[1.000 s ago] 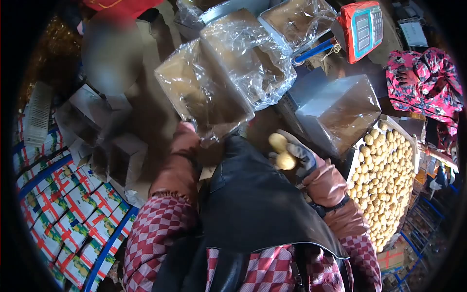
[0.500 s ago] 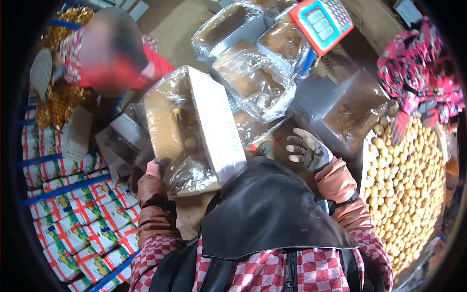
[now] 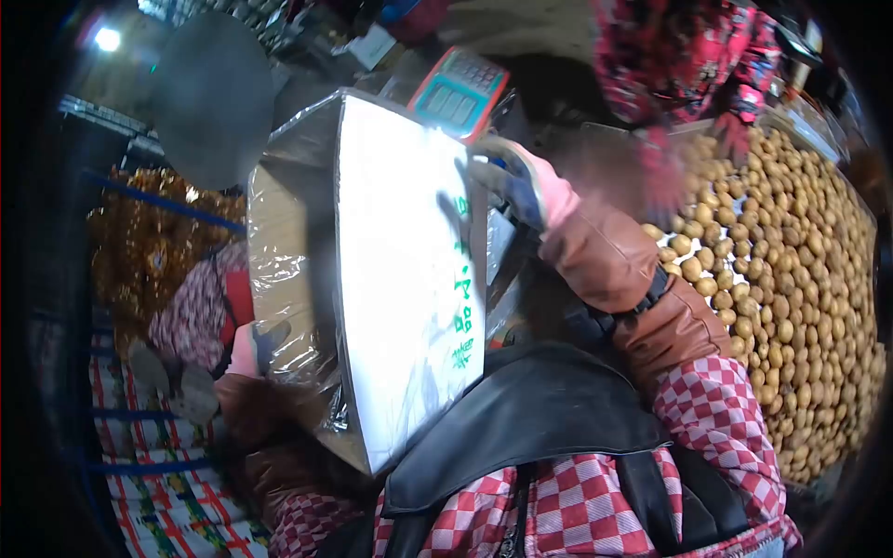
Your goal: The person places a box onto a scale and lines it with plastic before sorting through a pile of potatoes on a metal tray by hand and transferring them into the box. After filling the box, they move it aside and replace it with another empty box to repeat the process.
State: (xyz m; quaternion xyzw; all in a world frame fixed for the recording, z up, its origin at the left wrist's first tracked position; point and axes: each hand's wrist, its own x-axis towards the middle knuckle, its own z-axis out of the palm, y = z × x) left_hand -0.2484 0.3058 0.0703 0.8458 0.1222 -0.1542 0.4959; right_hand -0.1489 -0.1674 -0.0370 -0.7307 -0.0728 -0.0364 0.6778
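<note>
A white cardboard box [image 3: 409,270] with green lettering and a clear plastic liner [image 3: 284,279] is tilted in front of my chest, its opening facing left. My left hand [image 3: 256,349], in a glove with a pink cuff, grips the box's left side; its fingers are partly hidden. At the box's upper right corner, my right hand [image 3: 516,181] has its gloved fingers bent against the edge. The far side of the box, where those fingertips reach, is partly hidden. A red scale display [image 3: 459,93] stands just beyond the box.
To the right, a large bin holds many potatoes [image 3: 791,288]. A co-worker's gloved hands [image 3: 660,177] are over its far end, blurred. Another person's checked sleeve [image 3: 200,312] is at left, near orange mesh sacks [image 3: 139,260] and stacked printed cartons [image 3: 177,484].
The box has risen closer to me, its white side turned more toward me. My right hand has moved up from open air to the box's corner. The view has swung right.
</note>
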